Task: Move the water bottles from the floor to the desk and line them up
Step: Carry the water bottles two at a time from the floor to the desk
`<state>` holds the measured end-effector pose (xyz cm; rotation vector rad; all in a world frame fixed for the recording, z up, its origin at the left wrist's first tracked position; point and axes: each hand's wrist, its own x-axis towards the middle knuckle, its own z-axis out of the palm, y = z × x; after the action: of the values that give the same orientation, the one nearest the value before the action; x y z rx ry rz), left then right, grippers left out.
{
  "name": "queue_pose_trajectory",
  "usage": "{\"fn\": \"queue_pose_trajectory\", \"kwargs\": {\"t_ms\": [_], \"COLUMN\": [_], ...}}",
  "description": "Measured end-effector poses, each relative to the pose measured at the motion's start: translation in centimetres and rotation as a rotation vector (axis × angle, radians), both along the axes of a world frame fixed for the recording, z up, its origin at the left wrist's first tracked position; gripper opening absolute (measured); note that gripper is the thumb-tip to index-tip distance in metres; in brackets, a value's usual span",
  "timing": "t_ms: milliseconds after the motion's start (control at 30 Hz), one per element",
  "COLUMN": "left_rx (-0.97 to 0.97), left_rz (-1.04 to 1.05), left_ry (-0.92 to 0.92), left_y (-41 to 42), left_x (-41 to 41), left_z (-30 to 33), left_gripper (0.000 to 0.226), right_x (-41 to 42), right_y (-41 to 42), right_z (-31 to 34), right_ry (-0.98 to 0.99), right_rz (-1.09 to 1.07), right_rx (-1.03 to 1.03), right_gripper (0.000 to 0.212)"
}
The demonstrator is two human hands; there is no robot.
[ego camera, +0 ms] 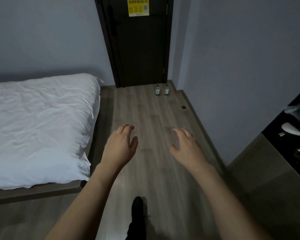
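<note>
Two small clear water bottles with white labels stand upright side by side on the wooden floor by the dark door, the left bottle and the right bottle. My left hand and my right hand are stretched out in front of me over the floor, fingers relaxed and slightly curved, holding nothing. Both hands are well short of the bottles. The desk shows at the right edge, its dark top partly in view.
A bed with white bedding fills the left side. A wooden floor aisle runs between bed and wall toward the door. A small dark round object lies near the skirting. Small items sit on the desk. My dark shoe is below.
</note>
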<state>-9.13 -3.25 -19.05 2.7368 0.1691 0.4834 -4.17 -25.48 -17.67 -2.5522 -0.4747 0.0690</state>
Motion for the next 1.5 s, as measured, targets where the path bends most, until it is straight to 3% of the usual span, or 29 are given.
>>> {"fn": "queue_pose_trajectory", "kwargs": {"t_ms": [367, 833, 1133, 1500], "left_rx": [-0.007, 0.001, -0.002, -0.023], "left_rz": [-0.031, -0.077, -0.007, -0.022], "left_ry": [-0.024, 0.014, -0.023, 0.070], "left_y": [13.5, 19.9, 24.1, 32.0], "left_x": [21.6, 48.7, 68.2, 87.9], "left_z": [1.6, -0.9, 1.6, -1.4], "left_gripper": [0.038, 0.038, 0.037, 0.038], "right_x": [20.7, 47.8, 68.2, 88.3], "right_y": [13.0, 18.8, 23.5, 31.8], "right_z": [2.1, -1.3, -0.5, -3.5], "right_ry": [-0.046, 0.009, -0.010, 0.035], "right_rz": [-0.029, -0.076, -0.015, -0.003], "right_rx": [0.015, 0.047, 0.056, 0.021], "right_gripper": [0.056, 0.058, 0.059, 0.058]}}
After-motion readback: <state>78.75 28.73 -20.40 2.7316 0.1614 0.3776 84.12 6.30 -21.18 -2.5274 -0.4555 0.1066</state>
